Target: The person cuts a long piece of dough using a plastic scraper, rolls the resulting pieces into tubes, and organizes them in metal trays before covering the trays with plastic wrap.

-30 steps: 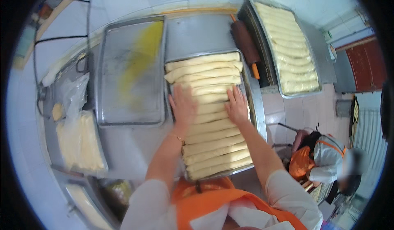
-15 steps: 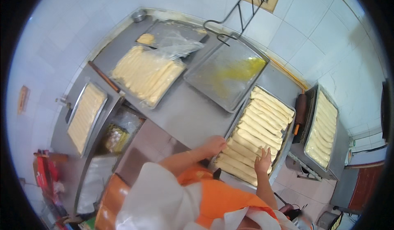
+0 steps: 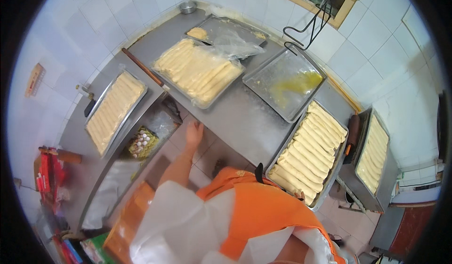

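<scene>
Left hand [image 3: 194, 132] swung away from dough tray [image 3: 332, 183] to counter [image 3: 230, 123] edge; right hand [image 3: 300, 196] stayed tray-side; couldn't tell either hand's fingers.

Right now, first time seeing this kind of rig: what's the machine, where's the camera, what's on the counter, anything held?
There's no machine: these are a person's bare hands. The camera is the left of two fisheyes worn on the head, looking down, so straight edges bend near the rim.

On the steel counter, dough rolls fill a metal tray at the right. Left of it is a tray with a yellow smear, then more rolls partly under a plastic sheet. A rolling pin lies beyond the filled tray.

The left hand is by the counter's front edge, with nothing visible in it. The right hand is mostly hidden; its fingers show at the filled tray's near end, grip unclear.
</scene>
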Demonstrator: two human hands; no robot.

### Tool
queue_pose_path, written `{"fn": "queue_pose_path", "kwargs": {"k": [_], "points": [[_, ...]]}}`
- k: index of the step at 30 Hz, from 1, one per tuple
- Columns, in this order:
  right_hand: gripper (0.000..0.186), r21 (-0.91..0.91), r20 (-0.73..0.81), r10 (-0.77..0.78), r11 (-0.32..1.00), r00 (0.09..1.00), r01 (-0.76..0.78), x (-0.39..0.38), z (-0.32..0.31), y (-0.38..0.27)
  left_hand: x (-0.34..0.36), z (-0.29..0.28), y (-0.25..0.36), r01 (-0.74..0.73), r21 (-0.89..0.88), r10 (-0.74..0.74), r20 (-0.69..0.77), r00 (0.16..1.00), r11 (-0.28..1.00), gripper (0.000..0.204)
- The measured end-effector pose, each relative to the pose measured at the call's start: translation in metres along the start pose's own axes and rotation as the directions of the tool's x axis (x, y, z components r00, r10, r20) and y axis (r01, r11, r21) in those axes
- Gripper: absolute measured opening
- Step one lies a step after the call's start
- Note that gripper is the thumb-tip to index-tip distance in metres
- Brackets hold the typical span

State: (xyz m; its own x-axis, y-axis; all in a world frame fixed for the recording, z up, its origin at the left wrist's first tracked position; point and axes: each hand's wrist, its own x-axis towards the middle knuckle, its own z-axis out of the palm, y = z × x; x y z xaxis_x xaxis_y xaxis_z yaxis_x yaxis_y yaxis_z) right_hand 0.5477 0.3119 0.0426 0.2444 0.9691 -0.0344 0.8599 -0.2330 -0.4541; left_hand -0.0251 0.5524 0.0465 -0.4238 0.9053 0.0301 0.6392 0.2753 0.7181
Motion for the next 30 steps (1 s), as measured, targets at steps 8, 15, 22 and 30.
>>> {"fn": "queue_pose_path", "kwargs": {"k": [8, 15, 22, 30], "points": [[0.042, -0.111, 0.050, 0.442, 0.893, 0.895, -0.435, -0.009, -0.067, -0.021, 0.213, 0.010, 0.006, 0.248, 0.043, -0.237, -0.172, 0.956, 0.968, 0.074], [0.038, -0.173, 0.001, 0.685, 0.718, 0.728, -0.675, -0.007, -0.118, -0.058, 0.307, -0.005, 0.001, 0.390, 0.155, -0.379, -0.098, 0.920, 0.908, 0.087], [0.034, -0.212, 0.058, 0.707, 0.699, 0.705, -0.683, 0.001, -0.085, -0.099, 0.348, -0.001, -0.003, 0.486, 0.284, -0.501, -0.022, 0.865, 0.826, 0.067], [0.031, -0.118, 0.184, 0.535, 0.845, 0.825, -0.521, 0.015, 0.013, -0.133, 0.373, 0.011, -0.017, 0.222, -0.151, -0.216, 0.055, 0.975, 0.963, 0.026]]}}
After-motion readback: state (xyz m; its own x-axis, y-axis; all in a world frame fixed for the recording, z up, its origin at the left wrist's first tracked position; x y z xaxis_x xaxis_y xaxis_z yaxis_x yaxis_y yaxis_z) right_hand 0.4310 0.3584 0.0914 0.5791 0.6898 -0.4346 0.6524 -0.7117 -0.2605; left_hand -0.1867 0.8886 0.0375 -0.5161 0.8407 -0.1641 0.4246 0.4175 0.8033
